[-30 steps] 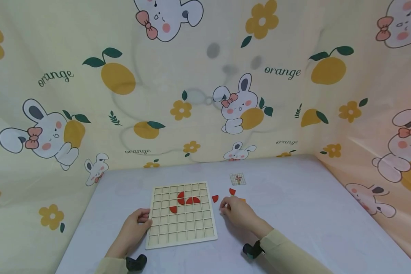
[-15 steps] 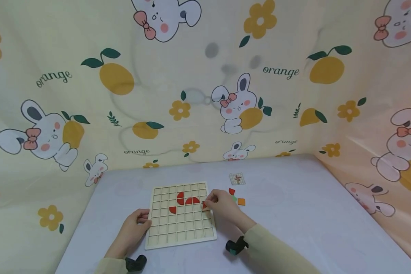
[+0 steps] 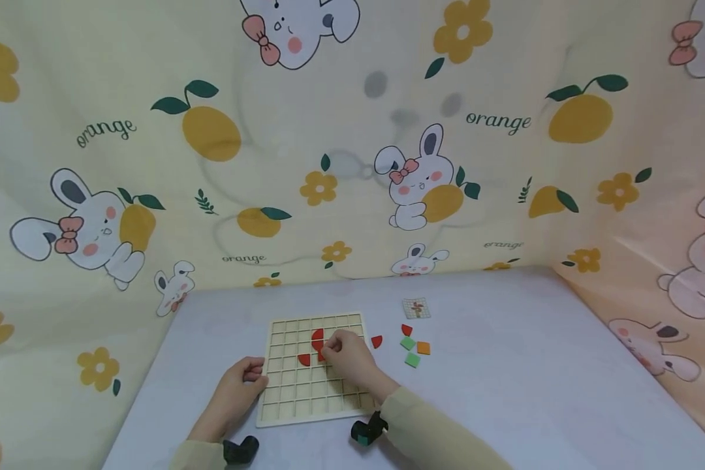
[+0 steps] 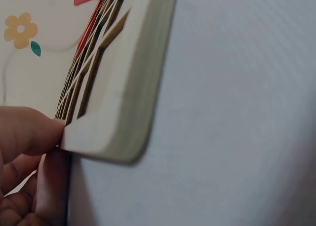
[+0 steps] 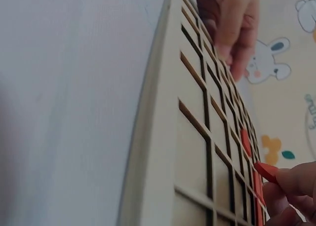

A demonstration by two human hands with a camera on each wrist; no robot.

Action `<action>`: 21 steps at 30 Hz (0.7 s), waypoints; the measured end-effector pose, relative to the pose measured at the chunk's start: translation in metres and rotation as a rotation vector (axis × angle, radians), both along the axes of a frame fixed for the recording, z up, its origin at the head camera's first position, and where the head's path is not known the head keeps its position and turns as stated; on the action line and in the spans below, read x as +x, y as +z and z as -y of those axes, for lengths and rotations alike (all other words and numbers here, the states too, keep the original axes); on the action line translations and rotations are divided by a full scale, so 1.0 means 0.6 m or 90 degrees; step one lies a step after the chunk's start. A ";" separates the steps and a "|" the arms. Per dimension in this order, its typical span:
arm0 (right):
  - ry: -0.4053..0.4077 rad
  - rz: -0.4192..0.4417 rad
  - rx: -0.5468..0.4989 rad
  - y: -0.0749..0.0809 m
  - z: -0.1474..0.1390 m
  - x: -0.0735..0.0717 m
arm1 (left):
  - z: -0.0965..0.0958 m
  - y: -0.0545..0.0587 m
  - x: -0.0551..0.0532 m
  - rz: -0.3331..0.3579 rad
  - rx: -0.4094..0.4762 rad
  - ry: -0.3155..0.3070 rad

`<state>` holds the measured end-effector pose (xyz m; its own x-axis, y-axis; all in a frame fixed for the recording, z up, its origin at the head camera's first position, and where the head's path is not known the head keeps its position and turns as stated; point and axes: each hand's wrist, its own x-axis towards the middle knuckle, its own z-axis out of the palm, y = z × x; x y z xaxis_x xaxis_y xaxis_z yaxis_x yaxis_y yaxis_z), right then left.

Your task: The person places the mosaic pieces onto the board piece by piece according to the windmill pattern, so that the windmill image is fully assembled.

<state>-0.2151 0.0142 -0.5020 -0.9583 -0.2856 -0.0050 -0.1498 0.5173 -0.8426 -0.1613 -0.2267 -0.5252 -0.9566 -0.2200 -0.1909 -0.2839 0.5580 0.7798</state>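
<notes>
A pale wooden grid board [image 3: 294, 395] lies on the table. My left hand [image 3: 237, 385] holds its left edge, the thumb [image 4: 29, 132] on the rim and the other fingers beside it. Over the board's middle, my right hand [image 3: 352, 359] pinches a red quarter-circle tile [image 5: 267, 171] between thumb and finger, tilted above the cells. Red tiles [image 3: 317, 335] lie in the upper cells, partly hidden by the right hand. One more red quarter-circle [image 3: 303, 360] sits in a cell to the left.
To the board's right lie two loose red quarter-circles, one near the edge [image 3: 377, 341] and one farther back [image 3: 407, 329]. Two green squares [image 3: 412, 360] and an orange square [image 3: 423, 348] are nearby. A small patterned card [image 3: 417, 308] lies behind them. A printed curtain surrounds the table.
My right hand has moved left from the loose tiles to the board's middle, carrying a red tile. The green squares have come into view. My left hand stays at the board's edge.
</notes>
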 end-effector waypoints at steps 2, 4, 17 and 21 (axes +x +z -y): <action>0.002 -0.007 0.007 -0.004 0.007 0.001 | -0.002 0.000 -0.001 0.004 0.001 -0.001; -0.002 -0.007 0.022 -0.006 0.012 0.002 | -0.004 0.002 -0.002 0.007 0.003 -0.001; -0.024 -0.009 0.077 -0.005 0.031 0.006 | -0.005 0.017 0.004 -0.001 0.006 -0.009; -0.031 -0.016 0.082 -0.010 0.035 0.007 | -0.004 0.014 0.004 -0.001 0.005 -0.007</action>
<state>-0.2110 -0.0066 -0.5079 -0.9712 -0.2376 -0.0151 -0.1418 0.6282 -0.7651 -0.1589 -0.2245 -0.5167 -0.9593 -0.2079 -0.1913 -0.2767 0.5544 0.7849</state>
